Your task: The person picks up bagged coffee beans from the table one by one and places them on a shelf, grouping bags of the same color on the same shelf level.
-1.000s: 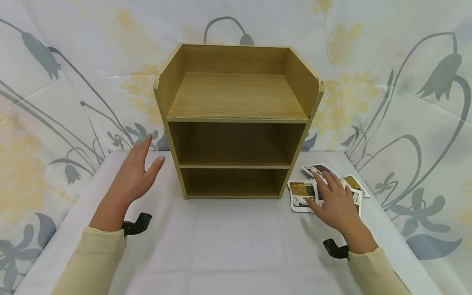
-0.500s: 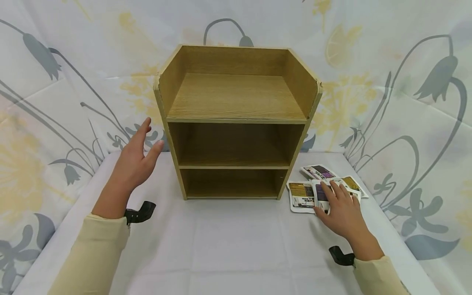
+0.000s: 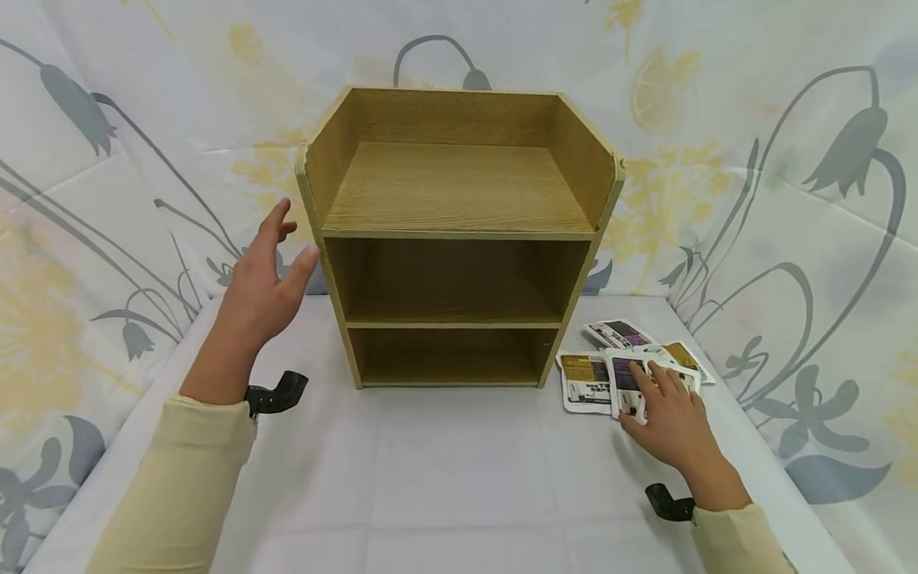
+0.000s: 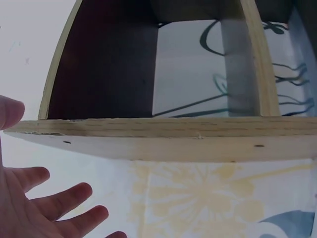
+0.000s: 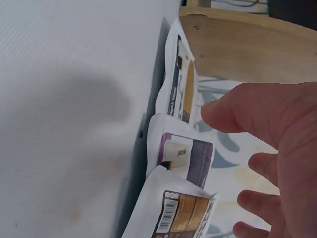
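Note:
My left hand point(image 3: 254, 295) is raised beside the left side of a small wooden shelf unit point(image 3: 459, 187), fingers apart and holding nothing. In the left wrist view, its thumb and fingers stand near the edge of the unit's side panel point(image 4: 163, 128). My right hand point(image 3: 670, 426) hovers over several flat white printed pouches right of the unit, partly covering them. A gold-labelled pouch point(image 3: 586, 379) lies nearest the unit; a purple-labelled pouch point(image 3: 620, 333) lies behind. The right wrist view shows the thumb and fingers apart above the pouches point(image 5: 185, 153), with nothing gripped.
The unit has a top tray with raised sides, a middle compartment point(image 3: 459, 283) and a lower compartment point(image 3: 452, 356). A white cloth point(image 3: 459, 478) covers the table. Flower-printed fabric point(image 3: 717, 159) hangs behind and at both sides.
My left hand has risen along the unit's left side. My right hand has drawn back slightly toward me and to the right, uncovering more of the pouches, which lie as before.

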`<control>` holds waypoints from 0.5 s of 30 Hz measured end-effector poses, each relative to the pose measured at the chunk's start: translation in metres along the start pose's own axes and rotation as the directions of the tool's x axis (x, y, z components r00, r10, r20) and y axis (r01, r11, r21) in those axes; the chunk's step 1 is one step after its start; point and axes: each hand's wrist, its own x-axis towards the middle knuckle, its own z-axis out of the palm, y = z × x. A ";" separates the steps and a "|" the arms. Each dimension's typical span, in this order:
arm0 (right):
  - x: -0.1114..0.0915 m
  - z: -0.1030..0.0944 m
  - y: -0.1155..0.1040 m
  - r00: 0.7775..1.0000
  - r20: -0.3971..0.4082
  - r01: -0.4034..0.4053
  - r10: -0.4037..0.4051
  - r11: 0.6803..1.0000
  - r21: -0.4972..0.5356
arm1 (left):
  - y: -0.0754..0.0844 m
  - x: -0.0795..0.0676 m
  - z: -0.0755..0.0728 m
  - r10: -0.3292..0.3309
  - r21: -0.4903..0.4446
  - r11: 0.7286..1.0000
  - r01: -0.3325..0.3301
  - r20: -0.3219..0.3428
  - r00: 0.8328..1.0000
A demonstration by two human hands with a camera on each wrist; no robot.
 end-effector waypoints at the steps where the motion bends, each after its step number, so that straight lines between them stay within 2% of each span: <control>1: -0.001 0.001 0.001 1.000 0.006 -0.002 0.002 1.000 0.000 | 0.001 0.001 0.000 0.002 -0.009 1.000 -0.002 -0.003 1.000; 15: -0.007 0.008 0.020 0.999 0.040 -0.006 0.005 1.000 0.018 | 0.015 0.014 -0.003 0.026 -0.088 0.996 -0.031 -0.054 0.998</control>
